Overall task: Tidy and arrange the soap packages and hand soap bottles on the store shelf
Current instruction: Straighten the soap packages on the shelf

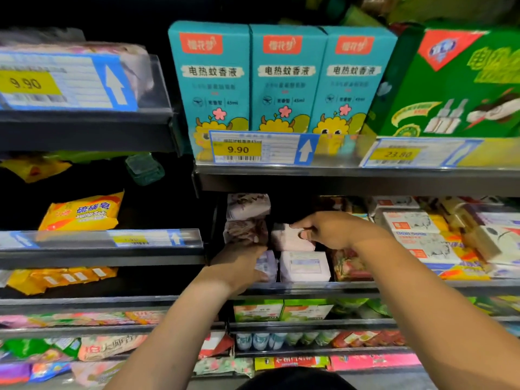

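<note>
Directly below the 9.90 price tag (244,149), the right hand (323,229) pinches a pink soap package (287,242) at its top edge. Further below the tag, the left hand (239,266) grips a lavender soap package (268,264). Both are judged light, firm and paper-wrapped; hold by the short sides.

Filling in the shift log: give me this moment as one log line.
left hand grips purple soap pack | right hand pinches pink soap pack | place: shelf below blue boxes

3 boxes (285,77) stand abreast on the upper shelf (351,180), a larger box (455,83) to their right. Below, 1 soap package (289,240) lies on another, cartons (416,229) to their right.
</note>
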`<state>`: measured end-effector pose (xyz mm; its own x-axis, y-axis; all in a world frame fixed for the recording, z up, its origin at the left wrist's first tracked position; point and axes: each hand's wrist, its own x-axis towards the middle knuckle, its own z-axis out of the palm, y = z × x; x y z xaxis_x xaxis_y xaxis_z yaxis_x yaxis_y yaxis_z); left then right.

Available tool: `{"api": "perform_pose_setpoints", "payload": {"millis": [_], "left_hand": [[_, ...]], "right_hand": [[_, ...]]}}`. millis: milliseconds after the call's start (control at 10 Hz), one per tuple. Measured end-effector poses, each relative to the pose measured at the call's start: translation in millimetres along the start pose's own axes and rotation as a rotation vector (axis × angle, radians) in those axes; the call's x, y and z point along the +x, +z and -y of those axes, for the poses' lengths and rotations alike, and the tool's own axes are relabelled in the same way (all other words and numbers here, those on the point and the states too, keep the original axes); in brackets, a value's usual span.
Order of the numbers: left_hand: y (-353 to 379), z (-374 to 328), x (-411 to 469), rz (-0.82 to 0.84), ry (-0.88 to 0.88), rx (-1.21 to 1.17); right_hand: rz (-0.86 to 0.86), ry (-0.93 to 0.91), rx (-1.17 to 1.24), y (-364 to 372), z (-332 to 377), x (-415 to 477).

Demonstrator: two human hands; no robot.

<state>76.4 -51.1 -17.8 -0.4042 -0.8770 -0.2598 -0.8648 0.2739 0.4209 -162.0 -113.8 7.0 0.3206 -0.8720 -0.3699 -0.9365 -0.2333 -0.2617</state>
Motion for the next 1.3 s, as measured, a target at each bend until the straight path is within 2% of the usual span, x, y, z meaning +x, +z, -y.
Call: {"api": "perform_pose_setpoints", "payload": {"millis": [200, 400, 500, 600, 700, 800, 900, 1000, 1200, 1300], "left_hand": [[2.2, -0.8, 4.5, 0.04, 0.001, -0.018], [17.0, -10.2, -0.1, -0.04, -0.074, 0.225], [28.1, -4.9, -1.1, -0.123, -0.184, -0.04], [20.4, -22.6, -13.9, -0.034, -0.332, 0.489], [22.7, -22.5, 2.3, -0.405, -0.181, 0.505], [12.5, -40.3, 29.5, -0.355, -0.125, 0.443], [-1.5, -56.6, 54.2, -0.375, -0.007, 0.322], [-2.8, -62.2, 77.4, -0.077, 0.064, 0.293], [1.2, -61.7, 70.8, -0.109, 0.06, 0.188], [11.1, -47.2, 50.5, -0.222, 0.073, 0.063]], "right_hand": [[-0.005, -0.005, 0.043, -2.1, 4.4, -1.3], [-0.116, 0.018, -0.025, -4.3, 0.0, -13.7], [-0.207, 0.059, 0.041, -5.5, -7.7, -25.5], [-0.269, 0.076, 0.08, -8.6, -9.0, -34.3], [-0.277, 0.108, 0.084, -10.2, -9.5, -39.6], [-0.35, 0.134, 0.103, -13.9, -9.5, -45.5], [-0.418, 0.099, 0.103, -18.0, -10.3, -49.5], [-0.434, 0.136, 0.173, -22.3, -14.2, -53.2], [-0.433, 0.103, 0.153, -12.1, -16.5, -45.4], [-0.446, 0.08, 0.108, -12.0, -7.8, -34.4]]}}
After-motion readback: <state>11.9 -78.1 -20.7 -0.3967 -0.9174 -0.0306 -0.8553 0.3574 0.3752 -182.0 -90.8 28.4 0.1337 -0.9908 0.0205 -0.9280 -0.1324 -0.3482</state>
